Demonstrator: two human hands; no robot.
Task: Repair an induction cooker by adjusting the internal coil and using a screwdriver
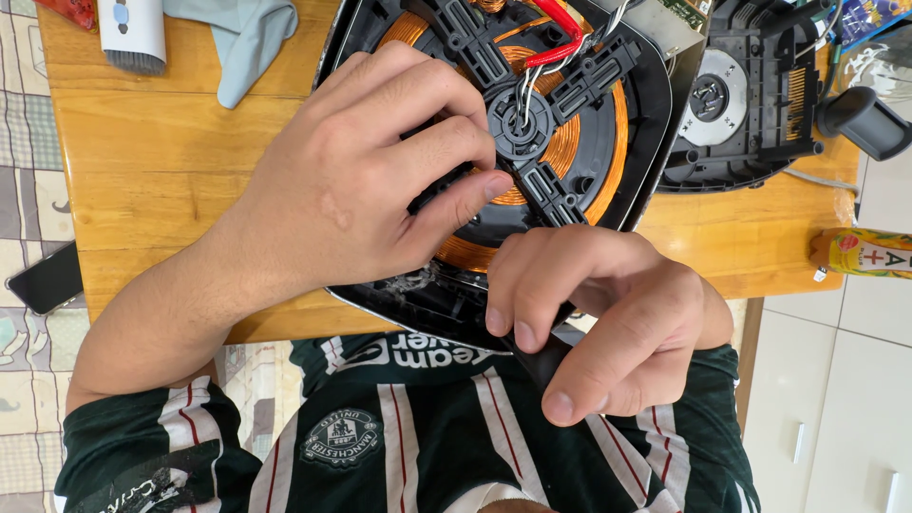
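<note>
- Left hand presses flat on copper coil, fingers spread, gripping nothing, steadying it.
- Right hand pinches black casing edge just below, holding it firm.

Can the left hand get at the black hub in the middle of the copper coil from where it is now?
Probably yes. The left hand already lies on the copper coil, its fingertips just beside the black hub. Nothing covers the hub except thin white wires rising from its centre.

Pale cloth, phone, yellow can
</note>
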